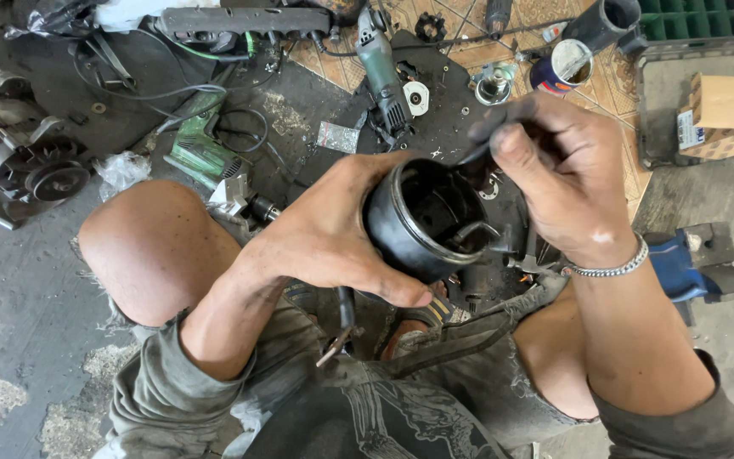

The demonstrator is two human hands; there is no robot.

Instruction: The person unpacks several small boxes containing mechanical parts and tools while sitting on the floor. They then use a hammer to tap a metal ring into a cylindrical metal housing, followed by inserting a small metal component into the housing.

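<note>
Here the left hand (333, 234) is closed around a black cylindrical housing (425, 223), fingers wrapped on its outer wall, and holds it above the person's lap with the open end turned up toward the camera. The right hand (558, 183) is closed in a pinch on a thin dark tool (475, 153), and the tip of it touches the rim of the housing at the upper right. On the floor (19, 280) beyond the knees lie a green angle grinder (384, 72), a green power tool (200, 151) and an alternator (23, 157). A blue vise (681, 268) is just beside the right wrist.
</note>
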